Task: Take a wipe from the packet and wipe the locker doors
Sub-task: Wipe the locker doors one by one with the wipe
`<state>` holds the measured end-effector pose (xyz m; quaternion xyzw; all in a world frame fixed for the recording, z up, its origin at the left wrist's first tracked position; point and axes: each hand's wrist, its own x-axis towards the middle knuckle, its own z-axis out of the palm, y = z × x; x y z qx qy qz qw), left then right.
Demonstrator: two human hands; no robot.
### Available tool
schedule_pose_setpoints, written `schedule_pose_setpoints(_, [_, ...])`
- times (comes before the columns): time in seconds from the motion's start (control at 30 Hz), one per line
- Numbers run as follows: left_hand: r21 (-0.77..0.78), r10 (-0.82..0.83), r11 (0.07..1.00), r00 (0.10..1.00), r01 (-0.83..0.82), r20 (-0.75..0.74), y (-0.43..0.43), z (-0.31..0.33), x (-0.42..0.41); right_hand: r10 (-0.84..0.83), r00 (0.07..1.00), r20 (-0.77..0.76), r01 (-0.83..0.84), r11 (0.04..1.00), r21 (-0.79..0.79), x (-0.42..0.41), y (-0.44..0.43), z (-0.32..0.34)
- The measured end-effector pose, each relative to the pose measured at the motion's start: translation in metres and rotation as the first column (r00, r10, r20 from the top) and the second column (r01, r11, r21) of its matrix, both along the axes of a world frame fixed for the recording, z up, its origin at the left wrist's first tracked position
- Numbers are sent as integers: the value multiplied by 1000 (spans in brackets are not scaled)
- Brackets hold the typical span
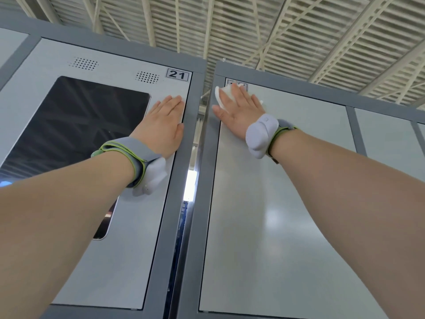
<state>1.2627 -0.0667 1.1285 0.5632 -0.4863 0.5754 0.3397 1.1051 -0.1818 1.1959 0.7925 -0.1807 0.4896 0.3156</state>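
Two tall grey locker units stand side by side. My right hand presses a white wipe flat against the top left corner of the right locker door, covering its number label. Its fingers lie straight over the wipe. My left hand rests flat with straight fingers on the right edge of the left door, which bears the number 21. Both wrists carry grey straps with white pods. The wipe packet is out of sight.
The left door has a dark glossy panel and two speaker grilles. A narrow gap separates the two units. More pale doors continue at the right. A ribbed ceiling with white trusses is overhead.
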Motion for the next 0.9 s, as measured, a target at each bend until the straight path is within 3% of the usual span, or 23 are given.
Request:
schedule_pose_setpoints(0.1, [12,19,1000,1000,-19,-9,1,1,0,-9,999,32,8,1000,23,4,1,0])
schedule_pose_setpoints(0.43, [17,53,998,996,-52,-70,-1,-4,-7,-60,976,-210,27,987,-156,-20,-4,-59])
schedule_pose_setpoints(0.67, [4,55,998,996,-55,-72,-2,-5,-8,-33,999,-37,33,999,-11,-13,-6,-41])
schedule_pose_setpoints(0.9, [1,56,998,994,-56,-92,-4,-7,-9,-29,982,-186,3,990,-140,-22,-6,-83])
